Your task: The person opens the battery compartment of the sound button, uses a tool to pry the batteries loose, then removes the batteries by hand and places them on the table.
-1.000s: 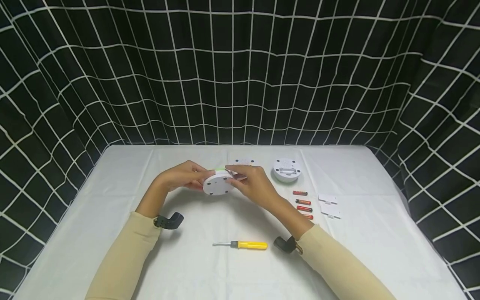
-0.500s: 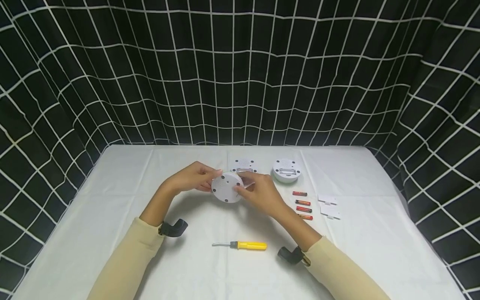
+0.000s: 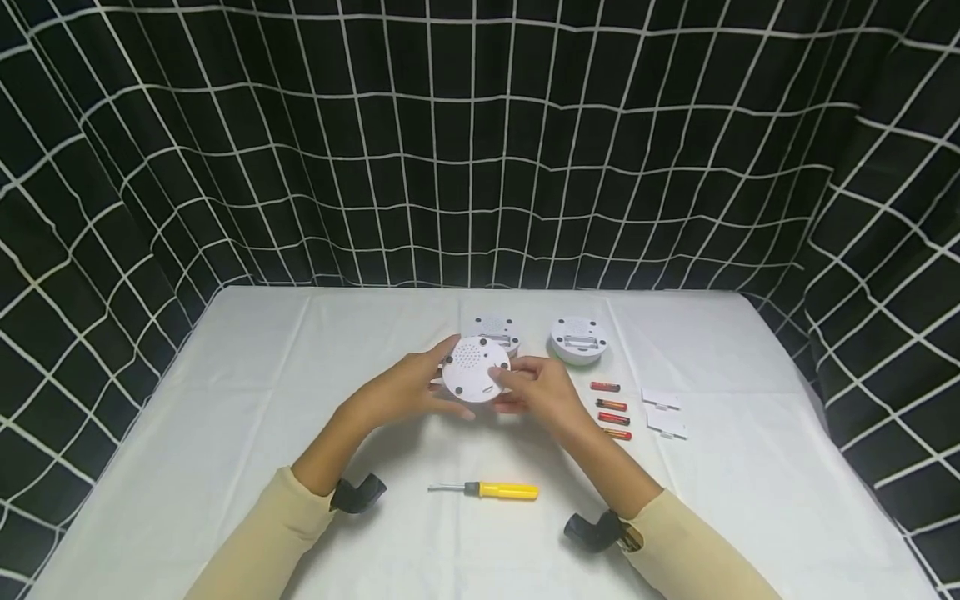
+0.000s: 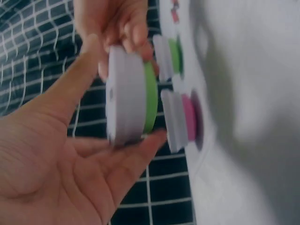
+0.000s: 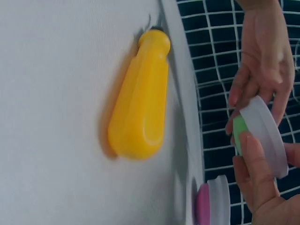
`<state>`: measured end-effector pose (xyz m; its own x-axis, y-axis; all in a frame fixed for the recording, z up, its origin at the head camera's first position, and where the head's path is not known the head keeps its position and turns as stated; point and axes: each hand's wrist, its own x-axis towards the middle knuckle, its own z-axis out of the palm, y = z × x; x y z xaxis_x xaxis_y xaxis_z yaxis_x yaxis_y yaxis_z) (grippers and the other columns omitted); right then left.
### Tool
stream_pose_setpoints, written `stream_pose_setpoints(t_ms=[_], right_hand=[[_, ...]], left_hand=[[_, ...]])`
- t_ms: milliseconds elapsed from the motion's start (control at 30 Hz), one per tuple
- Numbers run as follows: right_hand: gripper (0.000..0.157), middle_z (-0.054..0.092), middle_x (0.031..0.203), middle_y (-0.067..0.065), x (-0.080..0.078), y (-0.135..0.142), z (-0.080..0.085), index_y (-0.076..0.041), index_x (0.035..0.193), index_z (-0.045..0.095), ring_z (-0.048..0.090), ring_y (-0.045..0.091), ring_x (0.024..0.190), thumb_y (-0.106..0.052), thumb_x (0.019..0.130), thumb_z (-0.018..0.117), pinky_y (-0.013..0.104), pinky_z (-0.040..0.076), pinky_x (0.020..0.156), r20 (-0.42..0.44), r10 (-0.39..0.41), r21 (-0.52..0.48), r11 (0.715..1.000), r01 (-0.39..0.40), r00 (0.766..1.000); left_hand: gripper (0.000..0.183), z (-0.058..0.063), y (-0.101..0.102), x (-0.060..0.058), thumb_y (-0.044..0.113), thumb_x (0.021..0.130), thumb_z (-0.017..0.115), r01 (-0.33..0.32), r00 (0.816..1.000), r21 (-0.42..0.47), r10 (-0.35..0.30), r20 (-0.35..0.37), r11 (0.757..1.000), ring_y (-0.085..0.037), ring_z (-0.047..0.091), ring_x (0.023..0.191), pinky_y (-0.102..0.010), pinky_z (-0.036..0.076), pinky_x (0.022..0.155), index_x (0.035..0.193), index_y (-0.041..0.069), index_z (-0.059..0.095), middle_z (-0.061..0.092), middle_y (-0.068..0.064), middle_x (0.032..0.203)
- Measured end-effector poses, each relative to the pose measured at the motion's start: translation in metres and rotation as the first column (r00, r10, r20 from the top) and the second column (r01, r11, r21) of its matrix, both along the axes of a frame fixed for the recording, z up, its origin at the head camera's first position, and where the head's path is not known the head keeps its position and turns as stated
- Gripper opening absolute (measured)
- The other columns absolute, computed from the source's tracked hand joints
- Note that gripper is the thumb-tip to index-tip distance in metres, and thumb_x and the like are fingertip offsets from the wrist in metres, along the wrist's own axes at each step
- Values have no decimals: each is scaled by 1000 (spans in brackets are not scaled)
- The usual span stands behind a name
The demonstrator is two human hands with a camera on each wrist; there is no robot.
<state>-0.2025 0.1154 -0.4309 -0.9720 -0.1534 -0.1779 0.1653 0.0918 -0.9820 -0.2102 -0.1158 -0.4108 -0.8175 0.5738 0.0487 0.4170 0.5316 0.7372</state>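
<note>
In the head view, a round white device [image 3: 474, 379] with a green top is raised over the table, its underside with speaker holes and dark rubber feet facing me. My right hand [image 3: 546, 390] pinches its right edge, thumb on the underside and fingers behind. Around the left side my left hand [image 3: 408, 387] is spread, its fingers fairly straight. In the left wrist view, fingers of that hand touch the lower rim of the device [image 4: 129, 101], beside the green top. The right wrist view shows the right fingers against the green top [image 5: 239, 131].
Two similar devices lie behind, one [image 3: 506, 332] partly hidden and one [image 3: 577, 342] with its battery bay uncovered. Several red batteries [image 3: 613, 418] and two white battery covers [image 3: 666, 421] lie at right. A yellow-handled screwdriver [image 3: 506, 491] lies in front on the white-covered table [image 3: 337, 333].
The device has moved right and turned, bringing its speaker holes into view. My left hand has loosened from a pinch on its edge and spread. My right hand has kept its hold.
</note>
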Motion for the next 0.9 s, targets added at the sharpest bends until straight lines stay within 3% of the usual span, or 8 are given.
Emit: stream_pose_setpoints(t_ms=[133, 300, 400, 500, 567, 700, 800, 900], right_hand=[[28, 72, 93, 12, 3, -1, 1, 12, 111, 63, 76, 21, 76, -11, 95, 70, 32, 63, 74, 42, -4, -78, 997, 7, 999], [30, 75, 89, 15, 5, 1, 0, 12, 114, 63, 76, 19, 74, -12, 96, 69, 31, 63, 73, 51, 26, -81, 996, -22, 998], [40, 75, 96, 21, 5, 5, -2, 11, 122, 60, 76, 26, 80, -17, 96, 70, 38, 64, 76, 3, 81, 5, 997, -81, 997], [54, 72, 116, 21, 5, 11, -4, 4, 135, 56, 74, 33, 94, -22, 92, 76, 44, 63, 78, -96, 149, 148, 980, -134, 984], [63, 67, 128, 18, 4, 15, -5, 0, 142, 54, 71, 35, 104, -22, 88, 80, 45, 63, 81, -180, 199, 240, 959, -153, 963], [76, 56, 144, 16, 3, 19, -7, -3, 147, 50, 64, 38, 117, -16, 82, 86, 45, 61, 88, -305, 302, 323, 925, -200, 903], [85, 55, 144, 16, 3, 21, -9, -6, 151, 46, 63, 37, 117, -18, 78, 89, 41, 60, 89, -330, 381, 375, 892, -250, 863], [96, 57, 144, 11, 4, 22, -10, -10, 154, 44, 62, 29, 117, -26, 73, 93, 39, 58, 93, -330, 451, 472, 840, -268, 829]], left_hand=[[103, -4, 9, 1, 32, 75, 92, -33, 996, -16, 32, -82, 999, -19, 61, 117, -39, 51, 101, 156, 9, 33, 64, -8, 134], [94, -12, 12, -2, 30, 74, 93, -85, 983, 6, 85, -163, 996, -17, 63, 101, -35, 53, 88, 150, 7, 44, 69, -8, 123], [94, -15, 10, -6, 32, 71, 94, -94, 981, 19, 96, -169, 995, -17, 64, 103, -35, 53, 89, 148, 8, 48, 69, -8, 124], [95, -18, 6, -9, 32, 67, 96, -79, 986, 21, 81, -143, 997, -17, 64, 107, -36, 53, 93, 147, 7, 50, 69, -7, 126], [96, -21, 4, -11, 33, 66, 97, -56, 991, 17, 58, -117, 998, -16, 64, 107, -37, 54, 93, 146, 8, 52, 69, -6, 126], [93, -28, 3, -12, 36, 65, 97, -17, 996, 7, 18, -84, 1000, -12, 63, 106, -33, 53, 92, 144, 11, 55, 69, 0, 126], [90, -31, 4, -12, 36, 65, 96, 17, 997, 10, -16, -70, 1000, -9, 62, 106, -31, 53, 92, 143, 14, 56, 68, 4, 126], [88, -33, 5, -11, 34, 65, 96, 48, 998, 24, -47, -43, 999, -9, 63, 107, -31, 54, 92, 142, 15, 57, 68, 5, 124]])
